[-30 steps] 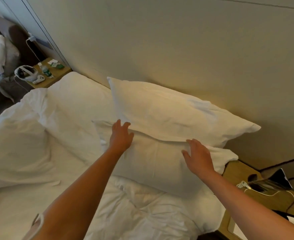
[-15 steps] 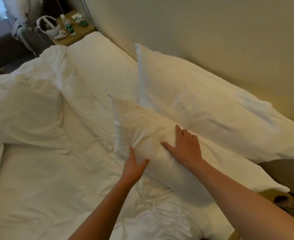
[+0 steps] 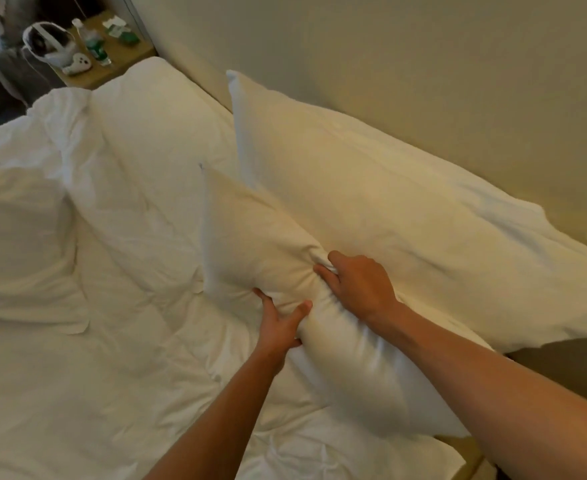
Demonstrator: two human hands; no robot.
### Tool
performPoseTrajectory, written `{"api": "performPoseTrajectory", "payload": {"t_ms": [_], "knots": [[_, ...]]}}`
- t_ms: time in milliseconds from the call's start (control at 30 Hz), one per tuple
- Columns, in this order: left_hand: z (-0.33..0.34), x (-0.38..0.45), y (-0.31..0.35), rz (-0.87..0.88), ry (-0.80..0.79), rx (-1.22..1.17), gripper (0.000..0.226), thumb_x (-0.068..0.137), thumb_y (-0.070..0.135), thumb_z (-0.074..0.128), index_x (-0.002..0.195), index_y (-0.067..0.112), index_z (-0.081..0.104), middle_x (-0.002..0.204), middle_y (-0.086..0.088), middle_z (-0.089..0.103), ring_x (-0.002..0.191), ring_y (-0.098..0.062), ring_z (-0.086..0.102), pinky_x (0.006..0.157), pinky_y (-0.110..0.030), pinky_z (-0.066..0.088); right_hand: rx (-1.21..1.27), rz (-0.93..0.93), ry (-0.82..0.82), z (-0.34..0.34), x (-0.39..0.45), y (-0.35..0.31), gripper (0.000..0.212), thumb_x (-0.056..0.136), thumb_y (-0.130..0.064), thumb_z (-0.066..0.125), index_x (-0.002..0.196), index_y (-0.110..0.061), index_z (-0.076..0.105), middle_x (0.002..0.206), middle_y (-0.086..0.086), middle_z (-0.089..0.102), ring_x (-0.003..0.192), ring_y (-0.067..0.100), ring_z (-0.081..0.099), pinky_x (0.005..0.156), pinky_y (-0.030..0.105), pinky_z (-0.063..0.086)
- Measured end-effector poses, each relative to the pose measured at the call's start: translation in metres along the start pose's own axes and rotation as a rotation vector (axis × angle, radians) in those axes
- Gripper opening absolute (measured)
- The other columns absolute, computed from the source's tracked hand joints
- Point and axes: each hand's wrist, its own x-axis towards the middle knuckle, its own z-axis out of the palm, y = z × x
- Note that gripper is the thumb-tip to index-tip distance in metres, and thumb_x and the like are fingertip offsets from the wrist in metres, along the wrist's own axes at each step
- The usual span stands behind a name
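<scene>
A white front pillow (image 3: 250,244) lies on the bed, leaning against a larger white pillow (image 3: 371,202) that stands against the beige wall. My left hand (image 3: 280,323) grips the front pillow's lower edge, thumb on top and fingers tucked under. My right hand (image 3: 358,282) grips its upper side, fingers dug into bunched fabric. The pillow is pinched in the middle between both hands.
A rumpled white duvet (image 3: 94,341) covers the bed. Another pillow (image 3: 18,244) lies at the left. A wooden nightstand (image 3: 112,69) at the far corner carries a headset, a controller and a green bottle. The wall (image 3: 423,64) runs along the bed's head.
Both hands went from resting flat on the front pillow to clenching it in the middle; the fabric now bunches under my right fingers. The view has moved closer.
</scene>
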Motion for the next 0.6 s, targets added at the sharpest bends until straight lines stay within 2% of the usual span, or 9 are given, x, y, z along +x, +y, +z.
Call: {"api": "performPoseTrajectory", "payload": {"t_ms": [167,267,333,433,600], "knots": [[0.021,0.032,0.042,0.044,0.023,0.042,0.126,0.077,0.049,0.085,0.154,0.054,-0.014,0.164,0.002,0.026,0.143,-0.034,0.04,0.094,-0.061,0.056,0.045,0.021,0.074,-0.024,0.034,0.016,0.037,0.099,-0.051,0.061,0.082,-0.017,0.056,0.07,0.012,0.067,0.065,0.039,0.063,0.053,0.034,0.032],[0.006,0.026,0.029,-0.034,0.058,0.118,0.126,0.076,0.051,0.085,0.155,0.054,-0.014,0.161,-0.001,0.03,0.134,-0.032,0.046,0.09,-0.056,0.059,0.094,0.085,-0.05,-0.003,0.029,0.011,0.037,0.099,-0.057,0.056,0.084,-0.023,0.051,0.085,0.011,0.071,0.081,0.037,0.067,0.059,0.036,0.035],[-0.008,0.014,0.01,-0.077,0.077,0.156,0.12,0.077,0.054,0.083,0.156,0.053,-0.007,0.16,-0.004,0.034,0.131,-0.031,0.049,0.09,-0.055,0.059,0.155,0.111,-0.142,0.015,0.014,-0.002,0.04,0.099,-0.06,0.053,0.09,-0.02,0.057,0.093,0.009,0.072,0.087,0.033,0.067,0.063,0.038,0.043],[-0.031,-0.008,-0.013,-0.055,0.09,0.167,0.103,0.081,0.061,0.074,0.155,0.056,0.004,0.16,-0.007,0.037,0.135,-0.034,0.049,0.093,-0.056,0.059,0.305,0.126,-0.189,0.029,0.0,-0.028,0.043,0.099,-0.055,0.057,0.087,-0.015,0.062,0.082,0.008,0.07,0.077,0.028,0.065,0.065,0.04,0.048],[-0.054,-0.04,-0.011,0.112,0.168,0.148,0.093,0.086,0.059,0.069,0.152,0.063,0.004,0.158,-0.004,0.042,0.136,-0.028,0.051,0.095,-0.052,0.059,0.565,0.15,-0.262,0.016,0.002,-0.072,0.044,0.096,-0.047,0.067,0.061,-0.028,0.05,0.058,-0.008,0.054,0.056,0.006,0.051,0.057,0.031,0.034]]}}
